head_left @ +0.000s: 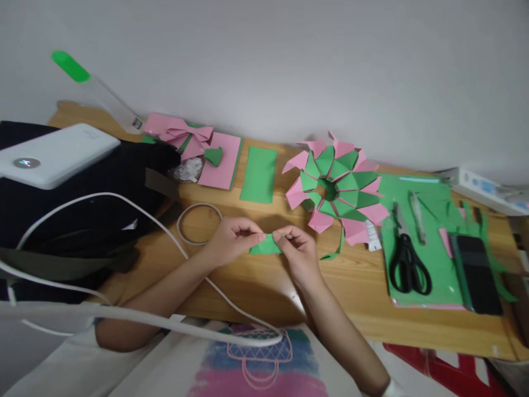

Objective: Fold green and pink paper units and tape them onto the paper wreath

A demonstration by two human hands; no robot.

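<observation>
Green paper, a small folded piece (pixel 265 246), sits at the centre of the frame, pinched at its left end by the person's left hand (pixel 232 238) and at its right end by the right hand (pixel 300 251); both hands grasp it with thumb and fingertips, just above a light wooden tabletop (pixel 363 295). Folding or creasing appears to be the step in hand. To do it well, the edges should probably be lined up before any pressure goes on, with one hand holding the piece steady while the other runs a fingertip firmly along the fold, so it matches the sharp points of the finished work nearby. That work, a round pink and green folded paper wreath (pixel 336 187), lies just right of centre, above the hands. A plain green paper rectangle (pixel 259 175) lies to its left, and further left a pink folded paper bow (pixel 182 135). On the right, black-handled scissors (pixel 407 268) rest on a large green sheet (pixel 433 218) beside a black phone (pixel 479 274). At the left edge, a white power bank (pixel 53 154) sits on a black bag (pixel 82 218), and its white cable (pixel 165 231) curves across the table under the left forearm.
</observation>
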